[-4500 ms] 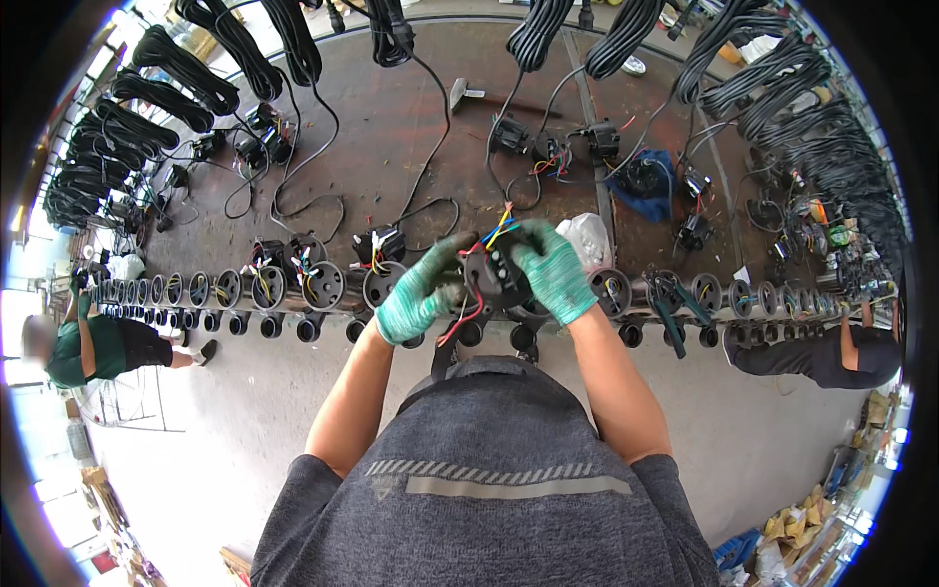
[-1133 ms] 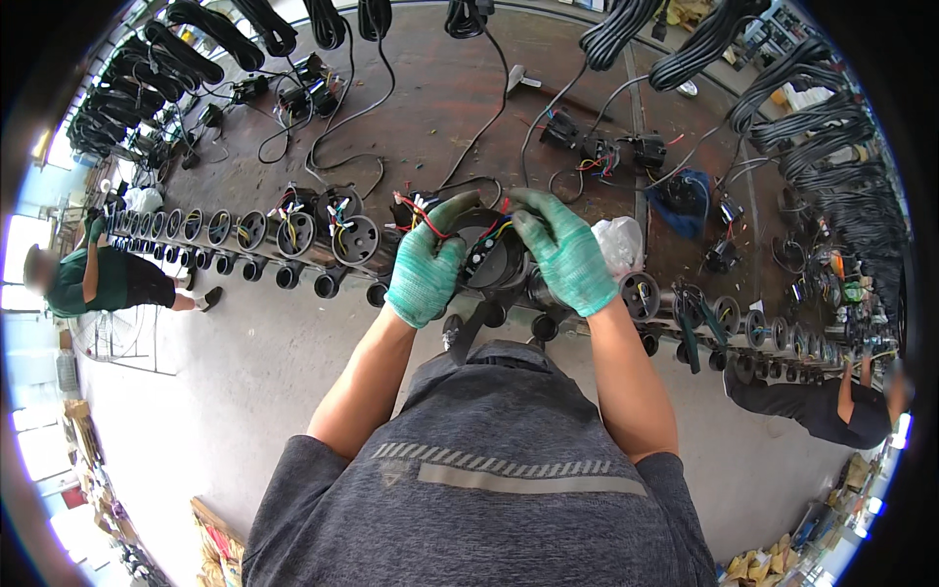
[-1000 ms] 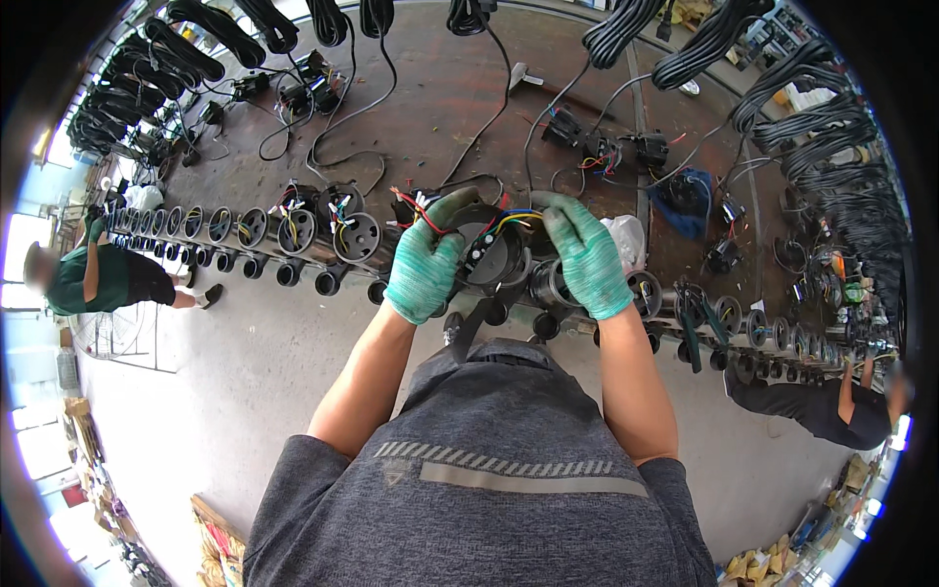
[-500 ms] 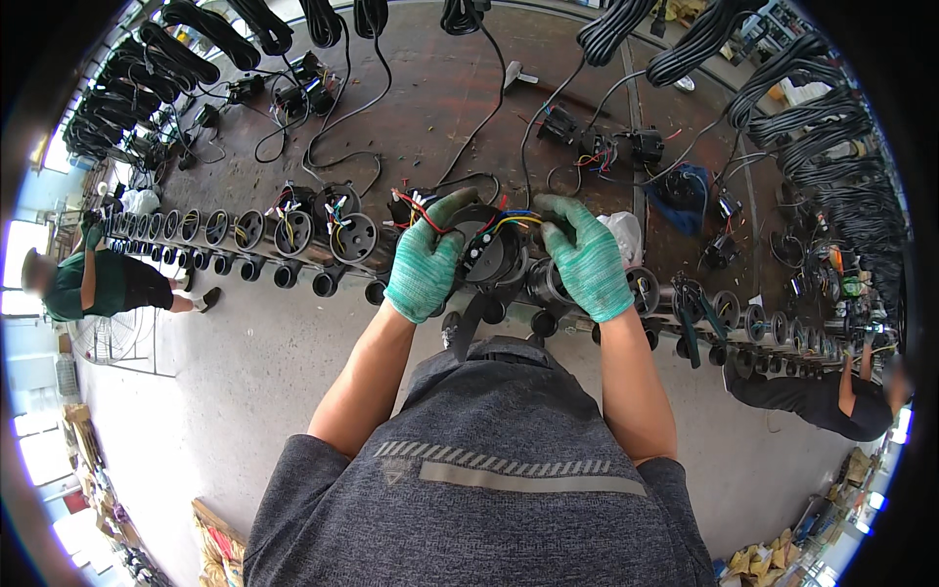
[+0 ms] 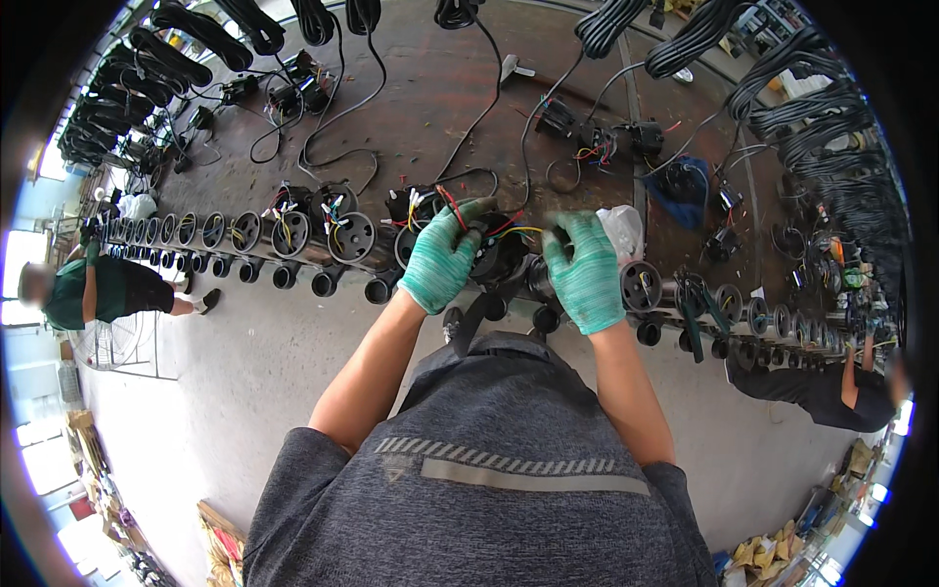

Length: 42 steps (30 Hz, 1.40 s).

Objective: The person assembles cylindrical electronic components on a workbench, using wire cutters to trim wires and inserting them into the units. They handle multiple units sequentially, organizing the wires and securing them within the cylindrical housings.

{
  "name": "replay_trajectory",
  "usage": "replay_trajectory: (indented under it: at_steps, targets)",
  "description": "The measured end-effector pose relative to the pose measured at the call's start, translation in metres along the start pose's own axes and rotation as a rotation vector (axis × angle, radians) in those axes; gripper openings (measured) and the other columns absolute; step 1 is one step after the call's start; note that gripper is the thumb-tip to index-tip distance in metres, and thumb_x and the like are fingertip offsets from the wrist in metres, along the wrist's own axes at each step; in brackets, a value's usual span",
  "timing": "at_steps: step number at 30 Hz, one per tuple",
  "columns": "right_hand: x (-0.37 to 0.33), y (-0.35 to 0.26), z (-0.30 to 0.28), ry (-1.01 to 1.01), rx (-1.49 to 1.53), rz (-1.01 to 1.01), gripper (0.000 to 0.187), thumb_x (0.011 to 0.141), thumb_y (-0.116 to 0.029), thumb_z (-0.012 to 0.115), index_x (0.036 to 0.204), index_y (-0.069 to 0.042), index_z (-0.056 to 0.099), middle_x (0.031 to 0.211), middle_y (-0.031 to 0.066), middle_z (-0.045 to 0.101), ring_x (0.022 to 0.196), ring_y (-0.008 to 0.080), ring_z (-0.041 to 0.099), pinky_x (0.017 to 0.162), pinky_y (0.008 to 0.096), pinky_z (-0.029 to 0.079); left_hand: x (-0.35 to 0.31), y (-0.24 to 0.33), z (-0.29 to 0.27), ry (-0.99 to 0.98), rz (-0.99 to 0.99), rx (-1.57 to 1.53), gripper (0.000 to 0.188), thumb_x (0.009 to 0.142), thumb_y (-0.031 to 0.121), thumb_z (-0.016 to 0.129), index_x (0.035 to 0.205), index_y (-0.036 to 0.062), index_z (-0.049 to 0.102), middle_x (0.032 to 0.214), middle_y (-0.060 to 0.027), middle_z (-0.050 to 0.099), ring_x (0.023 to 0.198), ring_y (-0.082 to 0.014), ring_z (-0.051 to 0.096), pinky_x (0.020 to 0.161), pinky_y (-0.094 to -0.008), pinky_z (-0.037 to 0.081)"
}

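Two green-and-white knit gloves cover my hands, with darkened fingertips. Between them stands a round black housing [image 5: 501,260] in the near row, partly hidden by my left hand. My left hand [image 5: 442,259] is closed at its left rim, on red wires [image 5: 452,207] that stick up by the fingers. My right hand [image 5: 584,272] pinches the end of a yellow wire [image 5: 528,230] on the housing's right; its fingertips are slightly blurred. Red and blue wires run over the housing's top between the hands. Just left, a black part [image 5: 401,203] with white connectors lies on the table.
Similar black cylinders [image 5: 352,239] line the table's near edge both ways. Green-handled pliers [image 5: 691,318] hang over the row at right. A hammer [image 5: 518,70], a clear plastic bag [image 5: 622,233] and coiled black cables [image 5: 611,29] lie beyond. One person [image 5: 108,289] works left, another [image 5: 831,391] right.
My left hand has shifted right over the housing and covers more of it. My right hand has moved slightly left and down, its fingers closer together near the yellow wire.
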State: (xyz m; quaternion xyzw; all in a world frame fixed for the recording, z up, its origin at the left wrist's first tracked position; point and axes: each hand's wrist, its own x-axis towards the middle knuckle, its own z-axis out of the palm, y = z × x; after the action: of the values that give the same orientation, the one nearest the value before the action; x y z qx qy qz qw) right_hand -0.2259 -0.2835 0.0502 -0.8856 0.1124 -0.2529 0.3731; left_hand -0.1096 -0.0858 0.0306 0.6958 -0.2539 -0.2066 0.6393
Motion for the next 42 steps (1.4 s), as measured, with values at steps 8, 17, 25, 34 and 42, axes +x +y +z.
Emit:
replay_trajectory:
  at_steps: [8,17,25,34,42]
  targets:
    - [0.038,-0.048,0.018,-0.325,0.194,-0.021,0.038,0.092,-0.026,0.084,0.123,-0.006,0.074,0.102,0.0127,0.073,0.085,0.0261,0.073,0.080,0.0388,0.059,0.006,-0.026,0.002,-0.071,0.135,0.231,0.045,0.094,-0.009,0.058,0.137,0.0019,0.065,0.126,-0.0141,0.071,0.114,-0.0272,0.067,0.101,-0.0392,0.054]
    - [0.032,-0.024,0.017,-0.310,0.380,0.185,0.026,0.103,-0.028,0.075,0.113,-0.003,0.077,0.092,0.0133,0.077,0.081,0.0222,0.070,0.078,0.0350,0.056,0.003,-0.017,-0.008,-0.121,0.195,0.339,0.037,0.103,-0.002,0.056,0.139,-0.0012,0.065,0.128,-0.0105,0.069,0.115,-0.0201,0.067,0.102,-0.0344,0.054]
    - [-0.003,-0.021,-0.005,-0.335,0.041,0.223,0.027,0.096,-0.029,0.080,0.099,-0.003,0.074,0.076,0.0190,0.072,0.066,0.0324,0.072,0.065,0.0429,0.056,-0.015,0.012,0.007,0.201,0.069,-0.014,0.049,0.101,-0.012,0.052,0.148,-0.0016,0.057,0.143,-0.0148,0.065,0.126,-0.0200,0.066,0.111,-0.0331,0.051]
    - [-0.025,-0.037,0.000,-0.274,0.102,-0.003,0.019,0.100,-0.024,0.072,0.103,-0.005,0.074,0.095,0.0195,0.075,0.085,0.0416,0.073,0.074,0.0488,0.058,-0.007,0.026,-0.005,-0.168,0.664,0.727,0.037,0.079,0.006,0.078,0.116,0.0080,0.078,0.144,-0.0151,0.066,0.136,-0.0461,0.058,0.118,-0.0560,0.044]
    - [0.005,-0.011,-0.014,-0.072,0.168,0.117,0.012,0.100,-0.015,0.072,0.108,-0.007,0.075,0.098,0.0156,0.075,0.090,0.0392,0.073,0.080,0.0461,0.059,-0.009,0.002,-0.008,-0.147,0.575,0.629,0.027,0.094,0.010,0.071,0.121,0.0044,0.075,0.126,-0.0161,0.074,0.129,-0.0457,0.061,0.111,-0.0540,0.048]
